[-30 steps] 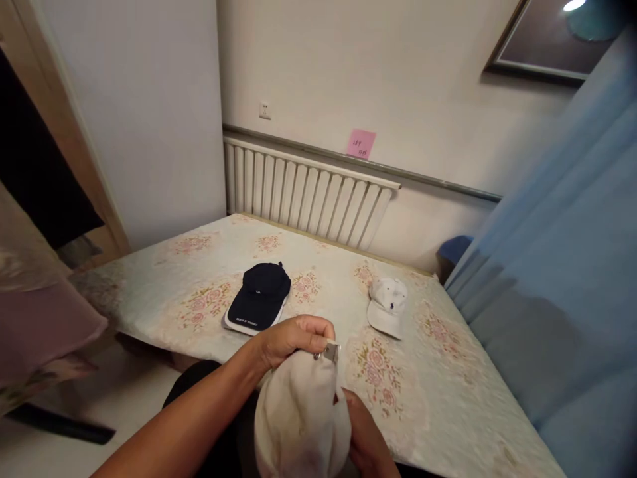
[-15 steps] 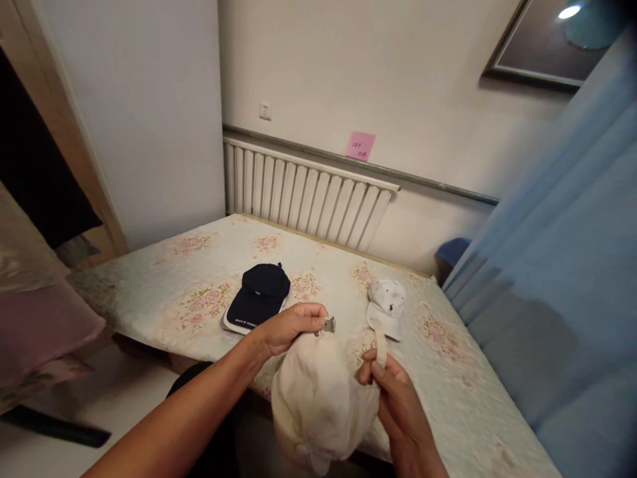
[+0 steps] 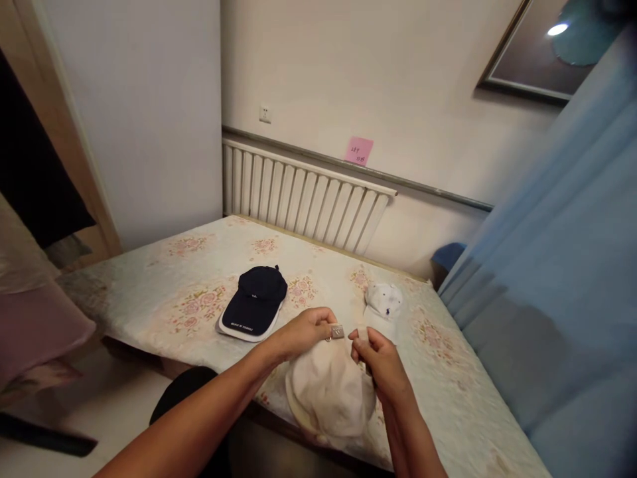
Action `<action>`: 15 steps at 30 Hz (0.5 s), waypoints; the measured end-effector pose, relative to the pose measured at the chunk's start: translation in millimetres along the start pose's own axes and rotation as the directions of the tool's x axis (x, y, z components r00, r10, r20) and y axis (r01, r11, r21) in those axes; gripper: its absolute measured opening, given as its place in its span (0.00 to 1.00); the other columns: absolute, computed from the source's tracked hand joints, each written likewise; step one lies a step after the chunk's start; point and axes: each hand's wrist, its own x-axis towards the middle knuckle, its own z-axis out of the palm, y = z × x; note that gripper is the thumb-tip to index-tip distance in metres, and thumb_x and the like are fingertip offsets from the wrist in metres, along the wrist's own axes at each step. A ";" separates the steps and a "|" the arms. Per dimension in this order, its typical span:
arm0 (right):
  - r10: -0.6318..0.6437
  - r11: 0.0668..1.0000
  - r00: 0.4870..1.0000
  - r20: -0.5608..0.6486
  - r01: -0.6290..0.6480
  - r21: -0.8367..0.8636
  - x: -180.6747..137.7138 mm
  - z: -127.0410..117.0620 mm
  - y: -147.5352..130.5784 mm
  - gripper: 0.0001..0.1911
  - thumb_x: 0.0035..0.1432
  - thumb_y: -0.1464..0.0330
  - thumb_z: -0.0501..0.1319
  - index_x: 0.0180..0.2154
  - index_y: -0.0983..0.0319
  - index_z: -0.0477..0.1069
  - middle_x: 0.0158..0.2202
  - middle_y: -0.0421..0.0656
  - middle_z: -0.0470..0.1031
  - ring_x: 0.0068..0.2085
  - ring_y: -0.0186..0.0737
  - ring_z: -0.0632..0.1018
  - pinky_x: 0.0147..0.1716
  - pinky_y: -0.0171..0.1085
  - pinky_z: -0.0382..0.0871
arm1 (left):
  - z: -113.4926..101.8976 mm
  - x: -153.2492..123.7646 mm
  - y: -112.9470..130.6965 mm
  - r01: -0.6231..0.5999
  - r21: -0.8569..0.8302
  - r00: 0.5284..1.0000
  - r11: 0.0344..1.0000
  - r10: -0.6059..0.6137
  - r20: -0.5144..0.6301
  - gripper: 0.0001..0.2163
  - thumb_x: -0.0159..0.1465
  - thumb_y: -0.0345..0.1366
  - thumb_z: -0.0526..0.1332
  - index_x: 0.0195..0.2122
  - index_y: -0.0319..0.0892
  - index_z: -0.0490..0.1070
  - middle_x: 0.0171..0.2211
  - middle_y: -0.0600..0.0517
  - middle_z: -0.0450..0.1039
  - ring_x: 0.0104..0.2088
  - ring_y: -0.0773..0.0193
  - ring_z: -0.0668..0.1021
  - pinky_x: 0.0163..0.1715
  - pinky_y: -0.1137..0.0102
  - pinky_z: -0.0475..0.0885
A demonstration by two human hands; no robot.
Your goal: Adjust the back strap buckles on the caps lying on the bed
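A cream cap hangs between my hands at the bed's near edge. My left hand pinches the cap's back band beside a small metal buckle. In my right hand is the loose end of the cap's strap, close to the buckle but apart from it. Beyond my left hand lies a navy cap with a white brim edge. A white cap with a small dark logo rests past my right hand, its brim partly hidden by that hand.
The bed has a pale floral cover. Behind it stand a radiator and a wall with a pink note. A blue curtain hangs at the right, and clothes hang at the left.
My right hand has moved up and left, bringing the strap end near the buckle. The cream cap has risen slightly and turned, and the view has shifted a little.
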 end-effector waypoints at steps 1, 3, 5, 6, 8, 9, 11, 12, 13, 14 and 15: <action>-0.005 0.999 1.000 0.006 0.005 0.034 0.0 1.2 -3.3 0.11 0.51 0.61 0.61 0.34 0.62 0.69 0.18 0.35 0.67 0.20 0.31 0.65 0.21 0.32 0.54 | 0.0 0.0 3.4 -0.004 0.003 1.000 1.000 0.004 0.009 0.12 0.53 0.43 0.62 0.29 0.39 0.66 0.21 0.60 0.59 0.21 0.74 0.58 0.20 0.76 0.50; -0.013 0.996 1.000 0.015 0.011 0.089 -0.1 3.7 -9.9 0.12 0.50 0.62 0.62 0.34 0.62 0.69 0.17 0.34 0.65 0.18 0.29 0.63 0.19 0.31 0.51 | 0.3 0.0 9.2 -0.013 0.008 1.000 1.000 0.012 0.017 0.12 0.54 0.43 0.62 0.29 0.39 0.66 0.21 0.60 0.59 0.21 0.74 0.58 0.20 0.76 0.49; -0.013 0.995 1.000 0.024 0.011 0.102 -1.1 6.9 -14.0 0.11 0.49 0.62 0.62 0.33 0.62 0.68 0.16 0.32 0.63 0.17 0.27 0.59 0.18 0.31 0.48 | 1.9 -0.6 11.8 -0.018 0.007 1.000 1.000 0.018 0.025 0.11 0.54 0.42 0.62 0.29 0.39 0.66 0.21 0.60 0.59 0.21 0.74 0.58 0.21 0.76 0.50; -0.010 0.996 1.000 0.026 0.008 0.091 -2.1 8.7 -14.8 0.11 0.50 0.61 0.62 0.31 0.62 0.68 0.15 0.31 0.61 0.16 0.27 0.58 0.18 0.31 0.46 | 3.2 -1.2 11.9 -0.020 0.002 0.999 1.000 0.020 0.030 0.11 0.54 0.41 0.62 0.29 0.39 0.66 0.21 0.60 0.59 0.21 0.73 0.58 0.21 0.76 0.50; 0.013 0.998 0.999 0.029 -0.014 0.056 -5.1 12.1 -14.7 0.12 0.50 0.60 0.62 0.27 0.62 0.66 0.14 0.30 0.57 0.16 0.26 0.55 0.17 0.31 0.43 | 6.6 -3.2 11.2 -0.025 -0.005 0.999 1.000 0.025 0.041 0.09 0.53 0.39 0.61 0.29 0.39 0.66 0.21 0.59 0.60 0.22 0.73 0.60 0.22 0.76 0.52; 0.030 0.999 0.999 0.033 -0.031 0.044 -6.8 13.5 -14.4 0.14 0.50 0.59 0.62 0.26 0.62 0.64 0.14 0.30 0.55 0.16 0.25 0.54 0.16 0.31 0.42 | 8.4 -4.5 11.1 -0.026 -0.007 0.999 1.000 0.027 0.044 0.08 0.54 0.39 0.61 0.30 0.39 0.66 0.22 0.59 0.61 0.22 0.73 0.61 0.22 0.77 0.52; 0.073 0.996 0.996 0.047 -0.076 0.050 -9.9 15.6 -14.0 0.15 0.49 0.58 0.63 0.24 0.61 0.63 0.13 0.29 0.53 0.16 0.25 0.52 0.16 0.31 0.40 | 12.0 -7.4 12.1 -0.024 -0.003 0.999 1.000 0.025 0.039 0.07 0.54 0.37 0.60 0.31 0.40 0.66 0.22 0.59 0.61 0.22 0.72 0.62 0.22 0.76 0.53; 0.096 0.992 0.994 0.056 -0.100 0.072 -11.1 16.3 -14.0 0.15 0.49 0.58 0.63 0.25 0.61 0.63 0.13 0.29 0.53 0.16 0.25 0.52 0.16 0.31 0.40 | 13.6 -9.1 13.3 -0.028 0.010 0.999 1.000 0.028 0.030 0.07 0.54 0.36 0.59 0.32 0.40 0.66 0.22 0.59 0.62 0.23 0.72 0.62 0.22 0.76 0.54; 0.114 0.987 0.991 0.062 -0.120 0.102 -12.0 16.9 -13.9 0.15 0.49 0.58 0.63 0.25 0.62 0.63 0.13 0.29 0.52 0.16 0.25 0.51 0.16 0.31 0.39 | 15.0 -10.8 14.9 -0.039 0.035 0.999 0.999 0.039 0.017 0.06 0.55 0.36 0.58 0.33 0.41 0.65 0.22 0.59 0.62 0.23 0.71 0.63 0.23 0.76 0.55; 0.130 0.981 0.989 0.065 -0.138 0.137 -12.5 17.3 -13.7 0.14 0.49 0.58 0.62 0.26 0.62 0.64 0.13 0.29 0.52 0.16 0.25 0.50 0.16 0.31 0.38 | 16.2 -12.7 16.7 -0.061 0.071 0.998 0.996 0.061 0.001 0.06 0.55 0.35 0.57 0.34 0.41 0.66 0.23 0.59 0.64 0.24 0.71 0.64 0.24 0.76 0.57; 0.142 0.973 0.988 0.065 -0.151 0.172 -12.7 17.7 -13.1 0.14 0.49 0.58 0.62 0.26 0.62 0.64 0.13 0.29 0.53 0.15 0.24 0.49 0.16 0.31 0.38 | 17.2 -14.7 18.4 -0.096 0.118 0.995 0.988 0.098 -0.013 0.06 0.56 0.34 0.57 0.35 0.42 0.66 0.24 0.58 0.65 0.26 0.69 0.66 0.26 0.75 0.59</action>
